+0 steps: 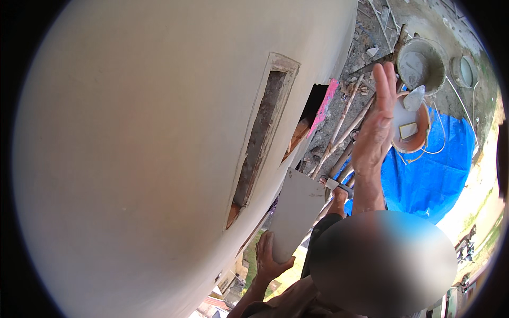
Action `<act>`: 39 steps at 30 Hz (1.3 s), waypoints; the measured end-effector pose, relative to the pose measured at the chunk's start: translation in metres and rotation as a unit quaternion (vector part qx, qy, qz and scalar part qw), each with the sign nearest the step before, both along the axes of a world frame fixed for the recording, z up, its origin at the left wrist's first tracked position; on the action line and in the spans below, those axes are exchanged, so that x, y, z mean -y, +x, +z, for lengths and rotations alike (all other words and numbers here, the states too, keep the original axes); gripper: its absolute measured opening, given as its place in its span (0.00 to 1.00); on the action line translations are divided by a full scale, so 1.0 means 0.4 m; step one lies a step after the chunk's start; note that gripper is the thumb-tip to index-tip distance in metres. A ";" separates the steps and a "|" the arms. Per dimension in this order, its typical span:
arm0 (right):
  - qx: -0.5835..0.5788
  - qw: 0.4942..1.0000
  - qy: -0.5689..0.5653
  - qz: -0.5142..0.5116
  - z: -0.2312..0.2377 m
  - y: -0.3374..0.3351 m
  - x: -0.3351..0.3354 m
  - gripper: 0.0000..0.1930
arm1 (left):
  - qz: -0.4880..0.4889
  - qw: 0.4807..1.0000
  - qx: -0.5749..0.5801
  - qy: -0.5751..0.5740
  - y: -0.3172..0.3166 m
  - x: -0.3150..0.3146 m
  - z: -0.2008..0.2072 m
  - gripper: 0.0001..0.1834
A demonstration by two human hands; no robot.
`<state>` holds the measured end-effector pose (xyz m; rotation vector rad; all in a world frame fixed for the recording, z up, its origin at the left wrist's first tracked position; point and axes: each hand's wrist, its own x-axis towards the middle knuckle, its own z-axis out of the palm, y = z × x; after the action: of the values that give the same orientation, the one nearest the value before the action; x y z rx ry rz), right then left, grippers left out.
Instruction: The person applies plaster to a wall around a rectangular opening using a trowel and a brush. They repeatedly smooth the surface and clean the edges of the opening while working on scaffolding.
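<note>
My left hand [270, 259] grips the lower end of a flat, light grey rectangular board [300, 212], its thumb and fingers spread around the edge. The board is tilted and stands close beside the pale plastered wall [138, 148]. My right hand [375, 130] is raised with its fingers stretched out and nothing visible in it. In the picture it overlaps the near side of an orange basin [424, 130] lower down, which holds pale material and a small yellow-edged rectangular piece [408, 130]. A blurred oval hides part of my right forearm and body.
A long recessed slot [260, 138] and a dark opening [313, 103] with a pink-marked edge break the wall. Below are bamboo poles [347, 119], a foot in a sandal [339, 197], a grey tub [421, 66], a smaller bucket [465, 71] and blue tarp [440, 175].
</note>
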<state>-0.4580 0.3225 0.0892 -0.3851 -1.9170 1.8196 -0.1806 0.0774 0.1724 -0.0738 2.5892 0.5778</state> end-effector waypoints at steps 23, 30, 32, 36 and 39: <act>0.045 0.873 -0.481 0.058 -0.062 0.070 0.206 0.17 | -0.050 0.986 -0.153 0.034 -0.429 -0.112 0.012 0.56; -0.026 0.904 -0.425 0.040 -0.066 0.051 0.234 0.15 | -0.040 0.988 -0.148 0.022 -0.447 -0.107 0.021 0.56; -0.008 0.930 -0.367 0.015 -0.076 0.052 0.237 0.16 | -0.032 0.989 -0.141 0.022 -0.446 -0.103 0.022 0.56; 0.076 0.920 -0.372 0.096 -0.085 0.073 0.241 0.17 | -0.040 0.989 -0.142 0.017 -0.414 -0.073 0.018 0.56; 0.123 0.895 -0.407 0.137 -0.070 0.121 0.254 0.16 | -0.041 0.991 -0.129 0.003 -0.365 -0.039 0.011 0.57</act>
<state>-0.4096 0.2210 0.0613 -0.6585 -1.2855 2.8467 -0.3266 0.0932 0.1768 0.1161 2.8247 0.5983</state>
